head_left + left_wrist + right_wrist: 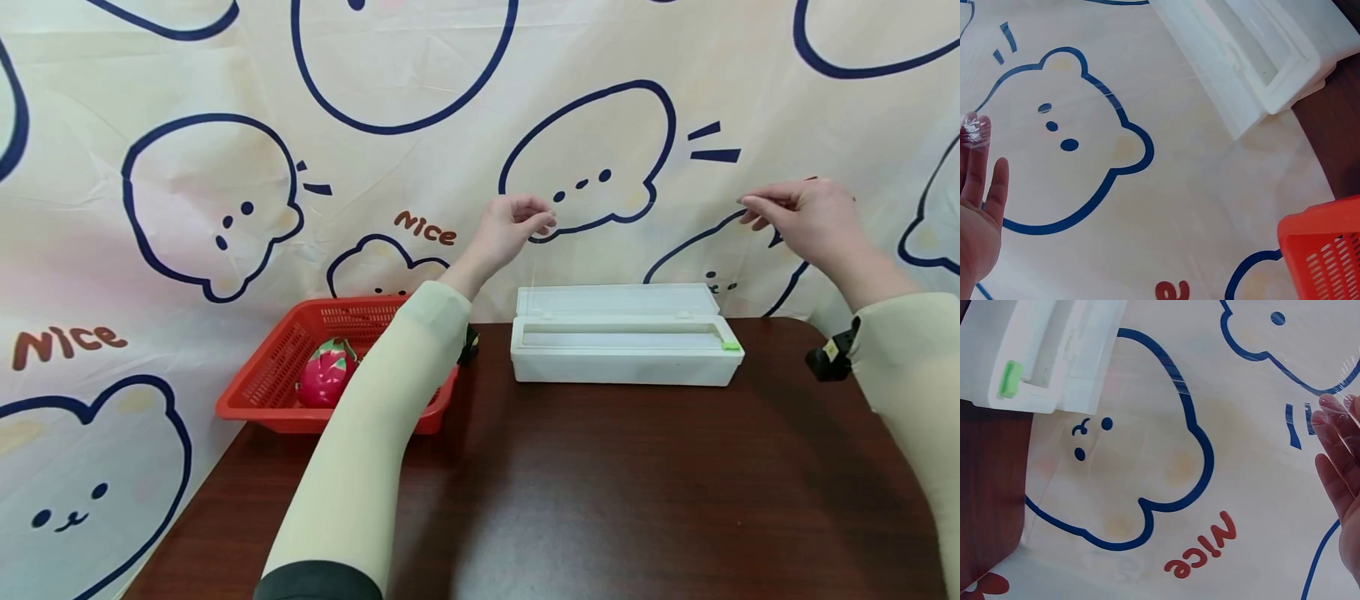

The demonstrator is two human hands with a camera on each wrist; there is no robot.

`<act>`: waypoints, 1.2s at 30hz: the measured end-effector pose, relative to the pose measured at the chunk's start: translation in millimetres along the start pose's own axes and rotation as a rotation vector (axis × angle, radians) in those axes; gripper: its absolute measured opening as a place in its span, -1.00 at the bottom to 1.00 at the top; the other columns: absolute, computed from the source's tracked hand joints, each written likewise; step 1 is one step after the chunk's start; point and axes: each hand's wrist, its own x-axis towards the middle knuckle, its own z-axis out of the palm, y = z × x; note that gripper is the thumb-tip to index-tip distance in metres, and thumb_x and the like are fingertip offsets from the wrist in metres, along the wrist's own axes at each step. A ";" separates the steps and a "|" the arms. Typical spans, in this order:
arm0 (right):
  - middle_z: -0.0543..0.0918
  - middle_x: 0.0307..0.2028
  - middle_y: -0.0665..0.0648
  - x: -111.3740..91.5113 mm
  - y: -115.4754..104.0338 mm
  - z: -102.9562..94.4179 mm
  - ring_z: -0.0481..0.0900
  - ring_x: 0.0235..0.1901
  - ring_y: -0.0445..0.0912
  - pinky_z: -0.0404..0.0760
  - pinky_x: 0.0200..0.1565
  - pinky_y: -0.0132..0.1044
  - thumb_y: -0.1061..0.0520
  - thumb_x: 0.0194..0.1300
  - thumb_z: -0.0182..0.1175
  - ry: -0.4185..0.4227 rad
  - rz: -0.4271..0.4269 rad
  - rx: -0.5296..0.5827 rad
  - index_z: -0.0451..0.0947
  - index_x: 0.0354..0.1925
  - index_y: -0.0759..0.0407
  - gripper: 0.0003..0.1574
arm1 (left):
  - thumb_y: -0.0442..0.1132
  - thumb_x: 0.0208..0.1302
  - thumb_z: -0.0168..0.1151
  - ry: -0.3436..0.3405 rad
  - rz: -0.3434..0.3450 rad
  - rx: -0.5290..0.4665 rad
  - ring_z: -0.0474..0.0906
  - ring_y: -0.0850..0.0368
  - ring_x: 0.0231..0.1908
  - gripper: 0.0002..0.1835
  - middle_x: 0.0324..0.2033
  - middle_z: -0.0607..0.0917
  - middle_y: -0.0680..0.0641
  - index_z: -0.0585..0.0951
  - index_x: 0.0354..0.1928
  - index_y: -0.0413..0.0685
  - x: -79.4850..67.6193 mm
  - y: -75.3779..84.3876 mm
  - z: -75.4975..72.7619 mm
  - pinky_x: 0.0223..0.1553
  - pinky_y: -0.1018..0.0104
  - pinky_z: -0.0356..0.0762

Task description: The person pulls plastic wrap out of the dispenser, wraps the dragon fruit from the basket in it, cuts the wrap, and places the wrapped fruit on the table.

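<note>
Left hand (517,223): grip nearly closed, thumb tip brought to the fingertips, pinching clear film (974,132) that shows crinkled and shiny at the fingers in the left wrist view. Right hand (812,218): grip likewise nearly closed, thumb against index finger, on the same kind of clear film, glossy over the fingertips in the right wrist view. Both hands are raised, well apart, above the worktop's (600,492) rear edge. Film is hard to trace in the head view; its lower end cannot be made out.

White box (622,367): at the rear edge of the worktop, toward the rear right corner, between and below the hands; lid open, tilted back. Green tab (731,346) at its right end.

Red basket (255,412): rear left corner of the worktop; pink-red dragon fruit (327,372) inside.

Writing: "Nice" in red-brown letters, twice on the patterned backdrop (420,175) in the head view.
</note>
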 end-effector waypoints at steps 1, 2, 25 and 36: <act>0.72 -0.30 0.30 0.8 -0.6 -1.7 0.35 -0.51 -0.61 0.34 -0.43 -0.55 0.01 0.48 0.05 -0.007 0.005 0.003 0.59 0.06 0.37 -0.52 | -0.30 0.39 0.16 0.000 0.004 0.006 0.65 0.00 -0.17 -0.84 -0.22 0.72 -0.13 0.66 -0.14 -0.22 0.5 1.4 -1.0 -0.02 0.32 0.53; 0.72 -0.32 0.27 1.4 -1.5 -3.3 0.36 -0.50 -0.60 0.32 -0.41 -0.55 0.00 0.48 0.05 -0.009 0.010 0.008 0.59 0.06 0.37 -0.52 | -0.29 0.39 0.16 0.000 0.005 0.013 0.65 0.02 -0.18 -0.84 -0.22 0.72 -0.12 0.66 -0.14 -0.22 0.9 3.2 -2.0 -0.04 0.34 0.53; 0.50 -0.51 -0.48 6.0 -19.8 -35.3 0.44 -0.43 -0.53 0.40 -0.16 -0.51 -0.09 0.48 0.01 0.009 0.054 0.059 0.55 0.14 0.30 -0.45 | -0.31 0.37 0.19 0.051 0.039 0.001 0.63 0.08 -0.23 -0.85 -0.23 0.72 -0.09 0.67 -0.15 -0.23 11.4 35.7 -18.5 -0.05 0.41 0.50; 0.47 -0.53 -0.48 8.7 -29.6 -42.5 0.48 -0.55 -0.43 0.44 -0.54 -0.57 -0.15 0.46 0.00 0.063 0.093 0.100 0.55 0.12 0.31 -0.40 | -0.30 0.37 0.20 0.072 0.075 -0.018 0.63 0.04 -0.22 -0.86 -0.26 0.72 -0.08 0.67 -0.15 -0.20 10.3 48.7 -23.7 -0.05 0.43 0.49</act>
